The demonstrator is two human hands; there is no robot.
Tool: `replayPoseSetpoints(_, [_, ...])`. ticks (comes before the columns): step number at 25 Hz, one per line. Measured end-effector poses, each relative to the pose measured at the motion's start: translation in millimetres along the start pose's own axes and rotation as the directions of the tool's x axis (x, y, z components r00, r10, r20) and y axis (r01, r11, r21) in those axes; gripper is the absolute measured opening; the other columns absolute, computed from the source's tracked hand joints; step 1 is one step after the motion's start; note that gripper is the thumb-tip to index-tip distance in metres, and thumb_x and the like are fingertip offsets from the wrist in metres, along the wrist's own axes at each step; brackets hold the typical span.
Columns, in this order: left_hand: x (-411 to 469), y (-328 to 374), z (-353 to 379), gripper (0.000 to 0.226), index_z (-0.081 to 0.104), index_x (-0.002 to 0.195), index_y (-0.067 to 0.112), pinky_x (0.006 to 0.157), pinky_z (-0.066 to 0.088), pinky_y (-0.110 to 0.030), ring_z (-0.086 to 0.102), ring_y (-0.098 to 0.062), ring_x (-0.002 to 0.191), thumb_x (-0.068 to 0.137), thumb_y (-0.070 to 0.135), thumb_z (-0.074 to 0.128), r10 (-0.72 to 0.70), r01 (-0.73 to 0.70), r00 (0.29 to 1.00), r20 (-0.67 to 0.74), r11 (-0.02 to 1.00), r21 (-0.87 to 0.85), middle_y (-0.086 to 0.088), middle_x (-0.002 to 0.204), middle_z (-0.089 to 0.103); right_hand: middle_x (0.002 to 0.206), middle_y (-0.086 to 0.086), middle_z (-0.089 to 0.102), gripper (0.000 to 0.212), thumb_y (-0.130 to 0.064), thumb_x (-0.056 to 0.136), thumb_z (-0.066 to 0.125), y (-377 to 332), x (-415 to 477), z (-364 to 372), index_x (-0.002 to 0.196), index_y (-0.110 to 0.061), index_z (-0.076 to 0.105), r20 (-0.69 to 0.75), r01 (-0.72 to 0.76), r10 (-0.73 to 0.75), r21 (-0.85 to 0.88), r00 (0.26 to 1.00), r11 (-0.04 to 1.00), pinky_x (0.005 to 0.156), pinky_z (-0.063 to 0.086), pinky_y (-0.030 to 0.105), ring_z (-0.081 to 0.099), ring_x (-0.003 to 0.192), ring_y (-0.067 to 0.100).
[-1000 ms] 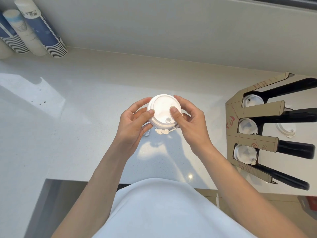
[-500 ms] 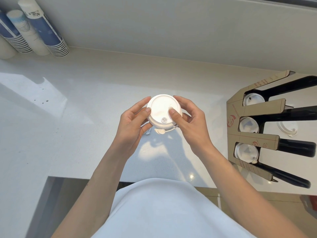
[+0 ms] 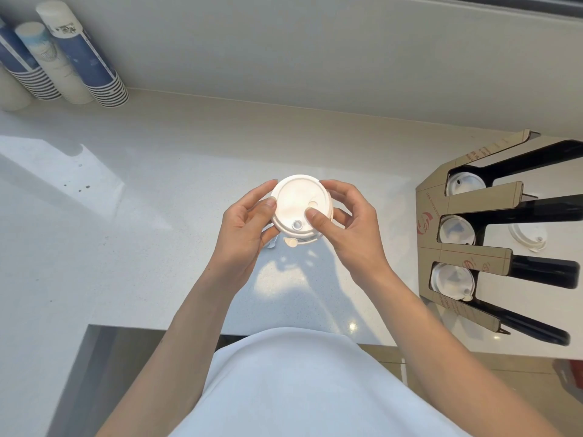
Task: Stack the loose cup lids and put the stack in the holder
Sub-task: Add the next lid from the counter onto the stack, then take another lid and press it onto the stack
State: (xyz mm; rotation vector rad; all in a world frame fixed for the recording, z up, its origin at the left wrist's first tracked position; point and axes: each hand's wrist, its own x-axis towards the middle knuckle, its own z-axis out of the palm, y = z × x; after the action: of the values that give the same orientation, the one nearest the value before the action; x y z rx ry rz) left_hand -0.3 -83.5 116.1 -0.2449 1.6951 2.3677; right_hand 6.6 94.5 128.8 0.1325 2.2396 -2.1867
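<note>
Facing up, axis vertical: lid stack (image 3: 299,209) pinched between left hand (image 3: 244,227) and right hand (image 3: 350,228) fingers.

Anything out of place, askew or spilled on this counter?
One white plastic cup lid lies loose on the counter behind the cardboard lid holder, outside its slots. A few dark specks dot the white countertop at left. The white lid stack in both hands looks neat.

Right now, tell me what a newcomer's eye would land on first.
The bright white stack of lids, held above the counter mid-frame between the left hand and right hand. Next, the cardboard holder at right with lids in its slots, then the blue paper cups top left.
</note>
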Motion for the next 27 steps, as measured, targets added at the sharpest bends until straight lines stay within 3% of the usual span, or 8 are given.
replayPoseSetpoints(5, [0, 2, 2, 0.038, 0.06, 0.135, 0.012, 0.088, 0.059, -0.031, 0.074, -0.015, 0.104, 0.096, 0.012, 0.064, 0.021, -0.019, 1.0, -0.019, 0.998, 0.061, -0.002, 0.112, 0.078, 0.124, -0.009, 0.062, 0.047, -0.016, 0.081, 0.08, 1, 0, 2, 0.115, -0.04, 0.058, -0.02, 0.0, 0.0, 0.013, 1.0, 1.0, 0.084, 0.058, 0.025, 0.07, 0.103, 0.006])
replayPoseSetpoints(9, [1, 0, 2, 0.031, 0.064, 0.128, 0.014, 0.092, 0.059, -0.035, 0.073, -0.017, 0.106, 0.097, 0.012, 0.063, 0.014, -0.01, 0.999, -0.046, 0.998, 0.065, -0.003, 0.114, 0.078, 0.119, -0.006, 0.066, 0.038, -0.031, 0.083, 0.075, 2, 3, -1, 0.118, -0.031, 0.061, -0.062, -0.058, 0.058, 0.005, 0.996, 0.998, 0.08, 0.056, 0.021, 0.071, 0.101, 0.011])
replayPoseSetpoints(12, [2, -2, 1, 0.031, 0.066, 0.127, 0.016, 0.09, 0.059, -0.034, 0.074, -0.015, 0.103, 0.096, 0.012, 0.065, 0.012, -0.008, 0.998, -0.06, 0.997, 0.077, 0.0, 0.112, 0.078, 0.107, 0.001, 0.073, 0.029, -0.027, 0.086, 0.075, 5, 6, -3, 0.113, -0.021, 0.067, -0.088, -0.117, 0.115, -0.025, 0.989, 0.993, 0.083, 0.061, 0.04, 0.075, 0.091, 0.022])
replayPoseSetpoints(14, [3, -3, 0, 0.031, 0.067, 0.126, 0.015, 0.088, 0.06, -0.034, 0.074, -0.014, 0.099, 0.095, 0.012, 0.067, 0.006, 0.002, 0.997, -0.079, 0.996, 0.091, 0.0, 0.11, 0.078, 0.101, 0.003, 0.075, 0.022, -0.024, 0.085, 0.076, 8, 7, -3, 0.106, -0.023, 0.069, -0.089, -0.129, 0.127, -0.022, 0.988, 0.991, 0.082, 0.062, 0.045, 0.076, 0.084, 0.024])
replayPoseSetpoints(17, [3, -7, -2, 0.029, 0.069, 0.122, 0.015, 0.088, 0.06, -0.035, 0.075, -0.013, 0.097, 0.094, 0.013, 0.068, -0.024, 0.036, 0.993, -0.118, 0.995, 0.095, 0.0, 0.106, 0.08, 0.097, 0.0, 0.076, 0.019, -0.023, 0.085, 0.077, 15, 8, -1, 0.102, -0.025, 0.07, -0.073, -0.15, 0.15, 0.01, 0.986, 0.989, 0.078, 0.063, 0.039, 0.077, 0.081, 0.018])
replayPoseSetpoints(22, [1, -11, -9, 0.032, 0.067, 0.127, 0.008, 0.088, 0.061, -0.037, 0.073, -0.018, 0.101, 0.095, 0.013, 0.066, -0.055, 0.071, 0.974, -0.22, 0.995, 0.065, -0.013, 0.118, 0.075, 0.106, 0.005, 0.073, 0.024, -0.027, 0.094, 0.066, 46, 29, -6, 0.117, -0.017, 0.064, -0.1, -0.25, 0.255, 0.062, 0.962, 0.966, 0.081, 0.06, 0.032, 0.075, 0.092, 0.014])
replayPoseSetpoints(25, [-1, -10, -15, 0.033, 0.065, 0.129, 0.006, 0.085, 0.06, -0.033, 0.071, -0.023, 0.106, 0.096, 0.013, 0.065, -0.062, 0.075, 0.964, -0.259, 0.996, 0.042, -0.017, 0.121, 0.073, 0.123, 0.006, 0.065, 0.044, -0.029, 0.092, 0.068, 78, 45, -7, 0.132, -0.018, 0.054, -0.134, -0.29, 0.266, -0.211, 0.955, 0.933, 0.091, 0.05, 0.033, 0.065, 0.109, 0.019])
replayPoseSetpoints(27, [-3, -9, -18, 0.034, 0.064, 0.129, 0.005, 0.086, 0.06, -0.034, 0.07, -0.025, 0.108, 0.097, 0.013, 0.065, -0.065, 0.078, 0.958, -0.28, 0.996, 0.034, -0.018, 0.12, 0.072, 0.14, 0.009, 0.053, 0.063, -0.029, 0.089, 0.071, 98, 57, -6, 0.144, -0.014, 0.042, -0.084, -0.26, 0.249, -0.444, 0.965, 0.858, 0.104, 0.043, 0.035, 0.052, 0.127, 0.022])
